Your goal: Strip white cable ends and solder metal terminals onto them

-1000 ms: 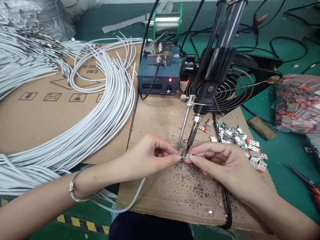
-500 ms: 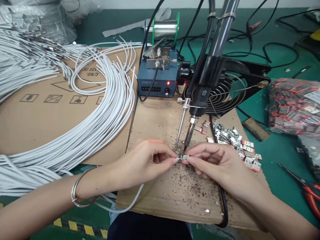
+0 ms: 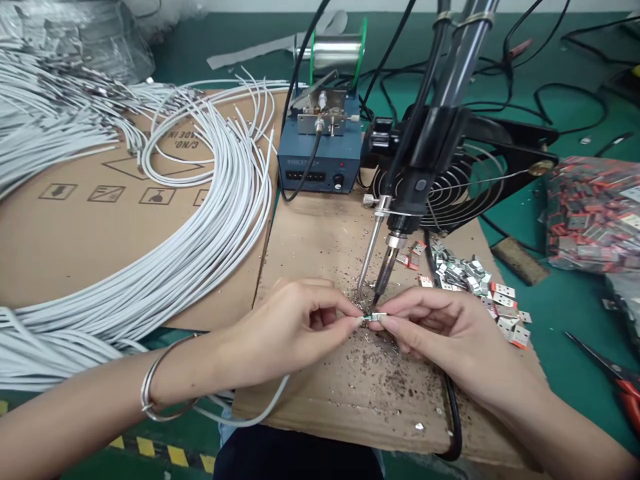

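My left hand [image 3: 295,327] pinches the end of a white cable [image 3: 260,413] that loops back under my wrist. My right hand [image 3: 440,330] pinches a small metal connector [image 3: 375,317]. Cable end and connector meet between my fingertips, right under the tip of a fixed soldering iron [image 3: 387,267] and its solder feed tube [image 3: 367,257]. Both hands rest over a cardboard pad [image 3: 320,253] speckled with solder bits.
A big bundle of white cables [image 3: 200,220] lies on cardboard at the left. Behind stand a blue solder station [image 3: 320,157], a solder spool [image 3: 335,47] and a fan [image 3: 465,187]. Loose connectors [image 3: 475,280], a bag of connectors [image 3: 595,213] and red-handled scissors [image 3: 615,383] lie right.
The hands keep their pinch under the iron tip with only slight shifts. The red light on the blue station has gone dark. The view moved a little.
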Demonstrator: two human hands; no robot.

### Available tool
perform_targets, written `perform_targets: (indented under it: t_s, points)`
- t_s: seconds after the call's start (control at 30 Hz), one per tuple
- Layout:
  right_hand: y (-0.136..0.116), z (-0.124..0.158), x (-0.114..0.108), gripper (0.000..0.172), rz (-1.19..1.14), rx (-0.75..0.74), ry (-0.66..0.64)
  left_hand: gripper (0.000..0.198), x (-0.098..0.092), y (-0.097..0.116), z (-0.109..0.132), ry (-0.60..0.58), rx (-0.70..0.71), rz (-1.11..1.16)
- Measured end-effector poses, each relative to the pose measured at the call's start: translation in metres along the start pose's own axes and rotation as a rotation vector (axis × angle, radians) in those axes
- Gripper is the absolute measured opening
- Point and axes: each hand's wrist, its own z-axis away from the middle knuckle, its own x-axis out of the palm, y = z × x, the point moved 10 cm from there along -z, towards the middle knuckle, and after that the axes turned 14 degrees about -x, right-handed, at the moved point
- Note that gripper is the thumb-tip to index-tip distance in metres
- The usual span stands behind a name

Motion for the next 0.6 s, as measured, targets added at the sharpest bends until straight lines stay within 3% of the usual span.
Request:
perform_targets:
  t_s: [0.2, 0.4, 0.5, 0.6]
  points:
    - [0.005, 0.002, 0.002, 0.013, 0.01, 0.05, -0.023, 0.018, 0.003, -0.002, 0.0, -0.016, 0.011, -0.06]
    - [0.007, 0.002, 0.009, 0.005, 0.076, 0.018, -0.133, 0.018, 0.007, -0.002, 0.004, -0.006, 0.047, -0.115]
    - [0.001, 0.004, 0.011, 0.011, 0.192, -0.082, -0.195, 0.017, 0.008, -0.003, 0.007, -0.001, 0.053, -0.109]
    - [-0.025, 0.008, 0.008, 0.011, 0.426, -0.364, -0.196, 0.016, 0.01, 0.0, 0.009, -0.012, 0.076, -0.127]
